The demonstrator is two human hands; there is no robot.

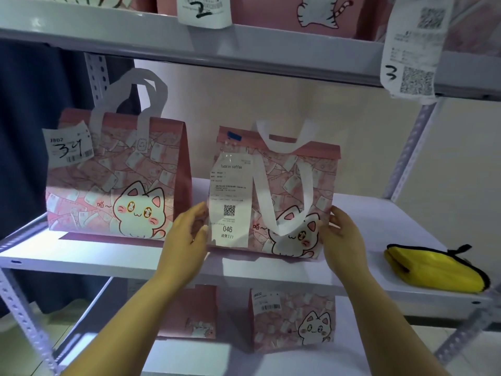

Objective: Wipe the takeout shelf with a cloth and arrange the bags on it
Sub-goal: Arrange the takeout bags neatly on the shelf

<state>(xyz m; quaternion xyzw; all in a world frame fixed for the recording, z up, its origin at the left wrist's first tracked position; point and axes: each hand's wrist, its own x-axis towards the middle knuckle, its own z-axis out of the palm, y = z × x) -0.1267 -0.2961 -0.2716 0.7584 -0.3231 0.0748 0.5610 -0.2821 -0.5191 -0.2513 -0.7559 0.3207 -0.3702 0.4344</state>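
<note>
The pink cat-print bag (273, 191) with the 046 receipt (229, 202) is gripped at its lower side edges by the left hand (187, 240) and right hand (343, 234), standing mid-shelf (108, 263). It is judged light, soft-walled and easily crumpled, so the stiffer lower corners are best held.

White shelf (113, 257), pink cat print
Left bag (116, 185) and centre bag (322, 191): pink, white cartoon cat, white handles. Cloth (433, 270) at shelf's right edge: yellow, black trim.

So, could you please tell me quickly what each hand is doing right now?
Left hand: grips the left edge of the pink bag.
Right hand: grips the same bag's right edge.
</note>
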